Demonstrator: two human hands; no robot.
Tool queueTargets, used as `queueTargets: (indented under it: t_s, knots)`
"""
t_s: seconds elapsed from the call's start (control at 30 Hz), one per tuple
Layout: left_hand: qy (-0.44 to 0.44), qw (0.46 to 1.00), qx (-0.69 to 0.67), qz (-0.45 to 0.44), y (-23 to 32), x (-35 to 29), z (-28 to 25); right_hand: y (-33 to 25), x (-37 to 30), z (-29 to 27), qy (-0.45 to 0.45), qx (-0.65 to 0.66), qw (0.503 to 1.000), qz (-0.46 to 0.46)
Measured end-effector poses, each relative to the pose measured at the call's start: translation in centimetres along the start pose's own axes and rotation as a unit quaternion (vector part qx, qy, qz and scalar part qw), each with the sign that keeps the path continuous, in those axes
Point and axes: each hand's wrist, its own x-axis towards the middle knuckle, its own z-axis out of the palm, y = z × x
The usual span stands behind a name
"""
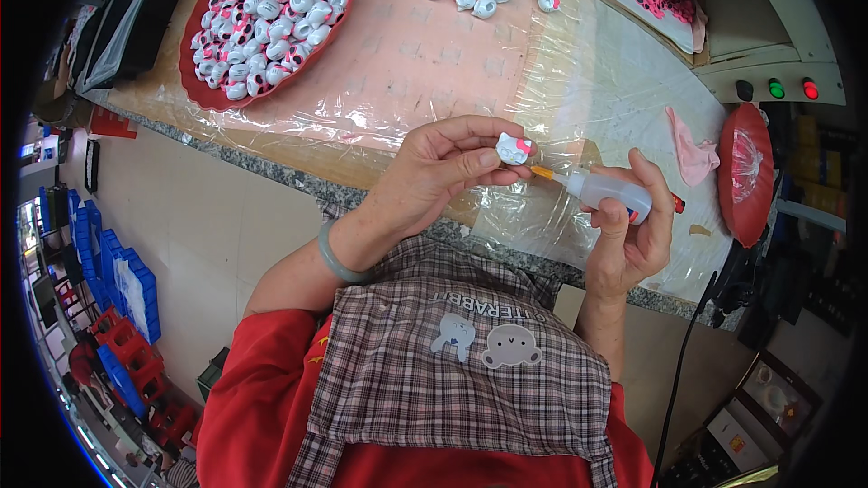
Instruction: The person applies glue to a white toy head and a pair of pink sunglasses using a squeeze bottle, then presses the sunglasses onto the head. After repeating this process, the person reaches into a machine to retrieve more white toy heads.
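Observation:
Between the thumb and fingers of my left hand (pixel 449 163) is a small white cat-head figure (pixel 513 151) with a pink bow. My right hand (pixel 633 230) grips a translucent squeeze bottle (pixel 608 192) lying sideways in the fingers. Its thin orange-yellow nozzle (pixel 548 173) points left and ends close beside the figure's lower right side; I cannot tell whether it touches. Both hands are above the near edge of the plastic-covered table (pixel 434 99).
A red scalloped tray (pixel 354 2) heaped with similar white-and-pink pieces stands far left. Several loose white pieces (pixel 485 7) lie at the back. At right are a pink cloth (pixel 692 149), a red dish (pixel 731 183), and a panel with lights (pixel 776 88). A black cable (pixel 684 352) hangs nearby.

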Motion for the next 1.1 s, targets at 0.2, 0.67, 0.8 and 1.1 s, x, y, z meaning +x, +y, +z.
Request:
queueTargets:
  t_s: [0.2, 0.67, 0.8, 1.1]
  knots:
    - [-0.007, 1.000, 0.010, -0.015, -0.2, 0.0, -0.2, 0.1, 0.1, 0.5, 0.021, 0.059, 0.998, 0.030]
    - [-0.014, 0.998, 0.052, 0.012, 0.5, 0.7, -0.3, 2.6, 7.3, -0.5, -0.041, 0.229, 0.939, 0.254]
    - [-0.031, 0.996, 0.085, 0.016, 0.2, 0.8, -0.6, 5.5, 10.8, -0.4, -0.009, 0.150, 0.963, 0.224]
    - [-0.029, 0.994, 0.107, 0.003, 0.0, 0.9, -0.8, 13.3, 20.3, -1.9, 0.023, -0.362, 0.931, -0.037]
